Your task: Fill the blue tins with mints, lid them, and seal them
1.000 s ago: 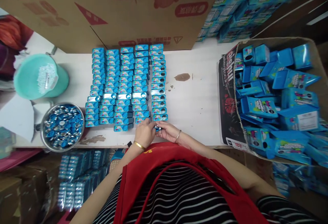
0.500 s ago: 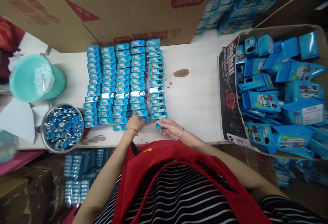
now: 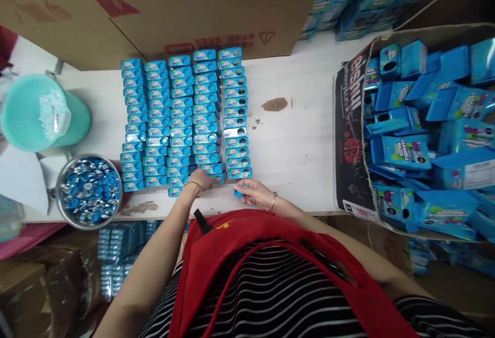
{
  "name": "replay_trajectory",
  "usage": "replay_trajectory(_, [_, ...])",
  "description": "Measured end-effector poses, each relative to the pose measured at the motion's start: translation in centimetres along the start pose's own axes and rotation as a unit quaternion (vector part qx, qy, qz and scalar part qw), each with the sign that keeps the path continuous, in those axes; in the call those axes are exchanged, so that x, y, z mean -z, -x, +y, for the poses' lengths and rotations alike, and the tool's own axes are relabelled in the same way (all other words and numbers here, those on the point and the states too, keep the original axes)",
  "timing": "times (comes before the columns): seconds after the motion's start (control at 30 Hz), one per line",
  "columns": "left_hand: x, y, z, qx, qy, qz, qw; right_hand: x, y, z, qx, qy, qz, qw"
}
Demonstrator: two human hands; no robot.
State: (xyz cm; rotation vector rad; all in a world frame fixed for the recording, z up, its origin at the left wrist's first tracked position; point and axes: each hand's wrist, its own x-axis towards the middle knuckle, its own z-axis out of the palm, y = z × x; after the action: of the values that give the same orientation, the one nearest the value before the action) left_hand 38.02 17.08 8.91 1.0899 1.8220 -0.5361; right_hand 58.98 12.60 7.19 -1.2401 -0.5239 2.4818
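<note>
Small blue printed boxes [image 3: 180,111] stand in several columns on the white table. Round blue caps show on the tops of the left columns, while the rightmost column [image 3: 235,102] shows round holes, several of them dark. My left hand [image 3: 200,179] is bunched at the front end of the fourth column, its fingertips touching the nearest box [image 3: 217,177]; whatever is between its fingers is hidden. Just in front of the rightmost column, my right hand [image 3: 255,193] pinches a blue cap [image 3: 238,191] by its fingertips.
A metal bowl [image 3: 61,201] of blue and silver caps stands left, below a turquoise bucket [image 3: 79,116]. At right, an open carton [image 3: 350,137] holds blue packages. A large cardboard box [image 3: 185,13] borders the back, beside stacked blue packs [image 3: 356,3].
My left hand has shifted slightly left and up at the front of the fourth column. My right hand stays nearly in place with the blue cap. The whole view has shifted a little.
</note>
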Motion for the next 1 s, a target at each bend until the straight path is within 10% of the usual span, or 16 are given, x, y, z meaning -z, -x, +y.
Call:
replay_trajectory(0.33, [0.0, 0.3, 0.2, 0.035, -0.008, -0.008, 0.999, -1.1, -2.9, 1.1, 0.226, 0.339, 0.004, 0.913])
replay_trajectory(0.67, [0.4, -0.6, 0.1, 0.07, -0.041, -0.035, 0.996, -2.3, -4.9, 0.5, 0.06, 0.549, -0.032, 0.833])
replay_trajectory(0.87, [0.4, 1.2, 1.0, 0.051, -0.05, 0.03, 0.997, -2.4, -4.3, -1.2, 0.108, 0.505, -0.006, 0.856])
replay_trajectory(1.0, [-1.7, 4.0, 2.4, -0.078, 0.03, 0.093, 0.992, -1.4, -2.4, -1.3, 0.106, 0.235, 0.079, 0.963])
